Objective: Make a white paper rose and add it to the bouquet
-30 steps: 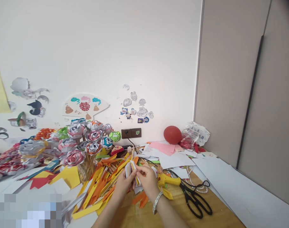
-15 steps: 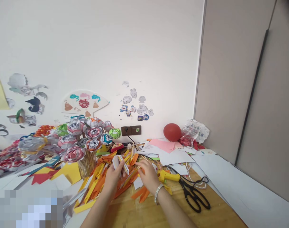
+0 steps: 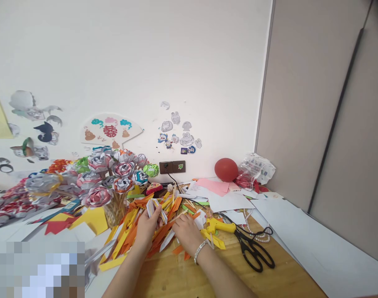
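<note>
My left hand is closed around a small bundle of folded paper, white with a thin yellowish layer showing at its edges. To the right, my right hand, with a beaded bracelet at the wrist, reaches down into the heap of orange and yellow paper strips. Its fingers curl inward, and I cannot make out what they hold. A white paper strip slants just below those fingertips. The yellow glue gun lies right of this hand, close to black-handled scissors.
Rolled paper flowers stand in a bunch at the left. A red balloon and a clear plastic bag rest against the wall. White sheets cover the table's right side. A black cord runs from the wall socket.
My right hand has moved slightly left and lower, its fingers now bent down into the strips. A white strip now shows beneath it. My left hand keeps the folded paper.
</note>
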`<control>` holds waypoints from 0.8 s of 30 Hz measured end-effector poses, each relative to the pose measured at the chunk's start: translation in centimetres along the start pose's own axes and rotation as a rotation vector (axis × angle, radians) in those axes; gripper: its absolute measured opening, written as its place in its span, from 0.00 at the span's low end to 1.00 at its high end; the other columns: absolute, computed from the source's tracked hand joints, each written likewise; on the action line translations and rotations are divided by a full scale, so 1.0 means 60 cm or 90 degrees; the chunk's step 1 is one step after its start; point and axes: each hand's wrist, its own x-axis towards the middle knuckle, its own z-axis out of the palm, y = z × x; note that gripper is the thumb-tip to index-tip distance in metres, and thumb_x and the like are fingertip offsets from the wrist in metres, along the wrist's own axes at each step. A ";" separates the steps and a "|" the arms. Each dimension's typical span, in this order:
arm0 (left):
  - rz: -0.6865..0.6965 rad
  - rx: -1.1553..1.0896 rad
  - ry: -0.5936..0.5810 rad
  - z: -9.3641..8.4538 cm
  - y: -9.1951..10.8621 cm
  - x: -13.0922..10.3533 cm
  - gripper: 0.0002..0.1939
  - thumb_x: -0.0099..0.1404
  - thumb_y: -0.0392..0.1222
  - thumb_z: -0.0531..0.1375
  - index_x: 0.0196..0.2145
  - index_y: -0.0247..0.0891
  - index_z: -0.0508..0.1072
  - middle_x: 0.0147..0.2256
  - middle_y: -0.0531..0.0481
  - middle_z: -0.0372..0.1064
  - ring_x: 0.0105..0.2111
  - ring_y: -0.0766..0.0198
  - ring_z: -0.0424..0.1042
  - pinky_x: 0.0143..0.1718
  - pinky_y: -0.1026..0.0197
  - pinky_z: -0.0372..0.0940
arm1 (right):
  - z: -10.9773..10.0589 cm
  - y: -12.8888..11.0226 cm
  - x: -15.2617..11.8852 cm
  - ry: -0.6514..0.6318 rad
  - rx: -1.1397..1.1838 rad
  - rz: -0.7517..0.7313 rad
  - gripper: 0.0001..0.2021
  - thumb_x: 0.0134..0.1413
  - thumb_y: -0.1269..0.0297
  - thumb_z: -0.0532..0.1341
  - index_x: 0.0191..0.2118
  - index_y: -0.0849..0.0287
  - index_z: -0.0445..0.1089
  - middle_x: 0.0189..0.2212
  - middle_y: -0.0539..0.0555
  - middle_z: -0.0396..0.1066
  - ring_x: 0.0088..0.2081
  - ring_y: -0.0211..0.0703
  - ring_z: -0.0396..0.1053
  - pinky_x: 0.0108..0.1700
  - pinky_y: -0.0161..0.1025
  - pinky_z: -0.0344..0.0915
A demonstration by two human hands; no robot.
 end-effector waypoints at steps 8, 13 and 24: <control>-0.007 -0.013 0.001 -0.003 0.004 0.001 0.19 0.49 0.57 0.58 0.16 0.39 0.61 0.10 0.57 0.59 0.11 0.69 0.56 0.13 0.67 0.51 | -0.012 -0.004 -0.008 0.016 0.017 -0.113 0.05 0.55 0.71 0.56 0.30 0.62 0.68 0.29 0.53 0.69 0.36 0.43 0.62 0.38 0.39 0.59; -0.017 -0.015 0.014 -0.005 0.008 -0.001 0.18 0.49 0.55 0.58 0.16 0.38 0.63 0.09 0.57 0.59 0.11 0.69 0.55 0.13 0.67 0.50 | -0.015 -0.013 -0.009 0.046 -0.001 -0.070 0.03 0.55 0.69 0.57 0.33 0.60 0.67 0.26 0.52 0.69 0.33 0.43 0.63 0.34 0.38 0.58; 0.008 0.026 0.025 -0.002 0.021 -0.009 0.17 0.47 0.55 0.58 0.16 0.40 0.62 0.10 0.56 0.60 0.12 0.67 0.58 0.14 0.66 0.53 | 0.012 -0.033 0.000 0.026 0.001 -0.087 0.10 0.56 0.74 0.55 0.25 0.63 0.68 0.26 0.54 0.68 0.33 0.43 0.61 0.26 0.37 0.55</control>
